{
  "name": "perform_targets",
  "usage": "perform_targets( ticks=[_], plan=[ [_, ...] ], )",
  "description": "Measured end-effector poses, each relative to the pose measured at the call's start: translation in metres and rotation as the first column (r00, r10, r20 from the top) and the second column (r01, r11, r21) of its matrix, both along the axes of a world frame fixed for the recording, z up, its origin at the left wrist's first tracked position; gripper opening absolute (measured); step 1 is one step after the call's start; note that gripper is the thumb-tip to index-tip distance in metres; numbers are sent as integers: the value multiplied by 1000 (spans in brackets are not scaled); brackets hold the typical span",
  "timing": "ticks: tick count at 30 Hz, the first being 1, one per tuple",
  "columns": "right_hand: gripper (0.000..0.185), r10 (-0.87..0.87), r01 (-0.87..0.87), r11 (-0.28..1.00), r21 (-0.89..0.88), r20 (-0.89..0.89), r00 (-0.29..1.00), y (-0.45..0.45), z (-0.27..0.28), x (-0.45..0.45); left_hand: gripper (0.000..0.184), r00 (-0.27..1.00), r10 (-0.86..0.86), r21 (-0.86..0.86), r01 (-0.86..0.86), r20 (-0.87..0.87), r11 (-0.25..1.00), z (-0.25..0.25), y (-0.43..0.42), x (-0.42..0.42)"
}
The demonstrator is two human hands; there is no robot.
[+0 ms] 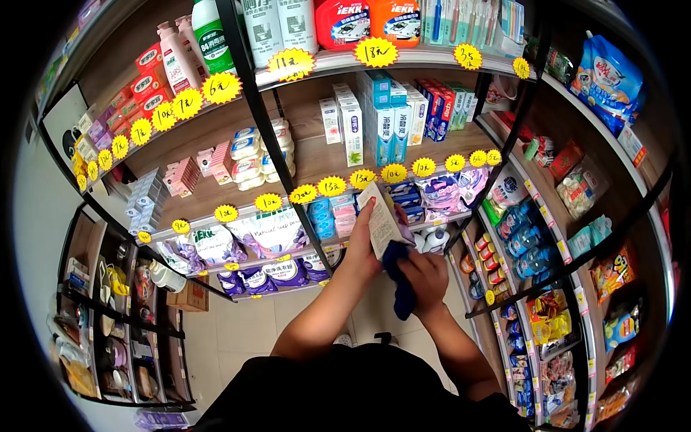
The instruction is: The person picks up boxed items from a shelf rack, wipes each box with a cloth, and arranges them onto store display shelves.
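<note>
My left hand [362, 243] is closed around a small pale carton [381, 225] with printed text on the side facing me. It holds the carton tilted in front of the lower shelves. In my right hand [423, 276] is a dark blue cloth [398, 277], bunched under the fingers and pressed against the carton's lower end. Part of the cloth hangs below the hand. Behind the carton, toothpaste boxes [392, 129] stand on the middle shelf. Bagged laundry products [440, 193] lie on the shelf below, partly covered by my hands.
Shelves surround me on three sides. Yellow price tags [332, 186] line the front edges. Wrapped soap bars [247, 158] are stacked to the left; blue bottles [533, 261] and snack bags [621, 325] fill the right shelves. A cardboard box [188, 297] sits on the tiled floor [241, 324].
</note>
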State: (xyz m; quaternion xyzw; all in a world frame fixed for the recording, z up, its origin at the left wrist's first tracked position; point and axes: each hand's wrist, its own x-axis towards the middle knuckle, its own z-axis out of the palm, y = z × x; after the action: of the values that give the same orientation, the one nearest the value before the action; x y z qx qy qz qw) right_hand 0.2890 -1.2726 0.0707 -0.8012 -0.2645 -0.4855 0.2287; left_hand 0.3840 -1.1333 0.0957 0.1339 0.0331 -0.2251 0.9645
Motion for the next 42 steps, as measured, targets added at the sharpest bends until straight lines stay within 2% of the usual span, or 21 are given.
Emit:
perform_targets(
  ticks=[3,9,11,14,16,17,18,20,21,23,24,27,29,30,32,33,34,37,38,40,42],
  plan=[
    [41,-36,34,995,90,25,999,-9,9,8,34,999,-22,-62,21,-23,998,0,-4,-1],
    [32,47,-20,956,291,-86,995,-24,5,15,43,993,98,132,-106,61,986,4,0,-9],
    [30,348,15,724,689,-384,855,-31,-10,21,46,989,105,194,-124,108,973,2,1,-12],
    [41,877,227,105,968,-198,438,-36,-3,22,52,977,95,305,-151,190,940,-29,6,-9],
    [54,970,173,217,961,-233,77,-56,-29,33,53,947,89,390,-211,309,896,-30,5,-10],
    [60,937,200,328,923,-345,56,-60,-37,30,55,927,125,354,-257,354,899,-20,0,-20],
    [66,908,91,414,906,-418,33,-61,-36,30,55,922,137,352,-271,361,896,-22,0,-19],
    [72,816,-68,578,813,-573,80,-64,-50,38,59,871,6,291,-170,490,941,-33,2,-18],
    [72,817,-72,577,814,-573,69,-64,-45,40,64,814,-89,279,-92,574,956,-38,8,-12],
    [76,725,-116,671,732,-681,-101,-63,-32,42,66,798,-82,300,-127,598,946,-51,5,-10],
    [76,724,-120,670,733,-680,-112,-58,-20,43,68,777,-82,317,-156,624,936,-53,5,-11],
    [71,701,-166,684,710,-703,-118,-33,2,49,64,737,-107,424,-258,667,868,-55,22,-5],
    [66,703,-237,709,664,-693,162,-20,0,57,48,676,-86,520,-471,732,713,-47,30,2],
    [66,702,-236,710,663,-694,161,-14,2,61,48,677,-85,519,-471,731,714,-41,35,6],
    [63,433,-139,893,427,-734,523,0,7,76,40,636,-46,578,-665,770,472,-34,51,15],
    [63,353,-124,926,357,-701,620,10,16,83,40,685,-19,618,-645,729,449,-29,58,18],
    [63,351,-122,926,357,-699,623,18,19,92,40,683,-22,617,-645,730,451,-24,65,19],
    [61,119,56,975,216,-716,688,44,16,121,54,593,-87,599,-795,800,89,-14,81,29],
    [61,113,63,975,215,-713,692,53,14,130,54,589,-92,596,-797,803,96,-9,86,35],
    [60,42,105,979,174,-680,732,73,13,147,54,673,-198,675,-735,712,-71,3,100,48],
    [58,42,108,977,182,-668,743,92,14,163,54,641,-197,647,-761,742,-41,-9,117,75]
  ],
)
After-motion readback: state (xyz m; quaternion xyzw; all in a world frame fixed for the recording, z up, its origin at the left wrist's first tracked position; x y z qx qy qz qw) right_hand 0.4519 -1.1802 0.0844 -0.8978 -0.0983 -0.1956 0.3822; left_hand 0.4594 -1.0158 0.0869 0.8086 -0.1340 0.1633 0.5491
